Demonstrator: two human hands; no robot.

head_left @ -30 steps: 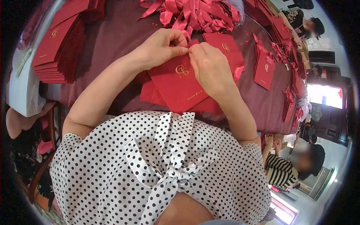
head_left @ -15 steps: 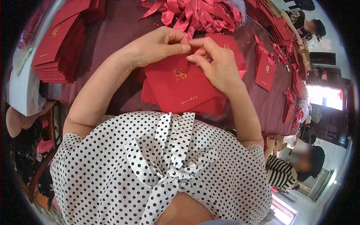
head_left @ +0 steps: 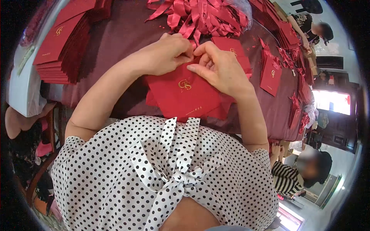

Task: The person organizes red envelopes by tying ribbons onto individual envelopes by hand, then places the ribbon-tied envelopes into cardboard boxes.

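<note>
A broad surface draped in a maroon cloth [head_left: 127,34] carries everything. A tall stack of dark red gold-stamped cards [head_left: 61,46] sits at its left edge, and a heap of glossy red satin ribbons [head_left: 204,15] lies at the far side. Nearest the person, a square red card with a gold monogram [head_left: 184,94] rests atop other red cards. The left hand [head_left: 165,54] and right hand [head_left: 221,69] meet at its top edge, fingers pinched together there, seemingly on a small ribbon piece hidden between them.
</note>
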